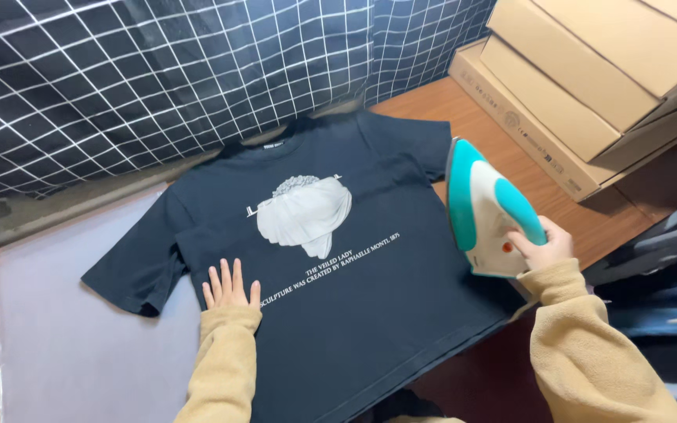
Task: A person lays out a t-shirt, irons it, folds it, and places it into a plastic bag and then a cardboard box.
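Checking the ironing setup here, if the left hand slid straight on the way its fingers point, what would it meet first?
The left hand lies flat on the dark T-shirt; its fingers point up the shirt, so it would probably first reach the white printed lettering, then the white picture.

You are in a home, most likely a bedroom or a small living room. A navy quilt with a white grid pattern [158, 78] hangs down along the far edge of the wooden floor [503, 149], which points to a bed. A pale mat [64, 329] is spread on that floor as a makeshift ironing surface, with a dark T-shirt [370, 298] laid flat across it. Flat cardboard boxes [589, 86] are stacked at the far right corner, the way parcels get stored in a lived-in room. The teal-and-white iron [483, 207] is a household one.
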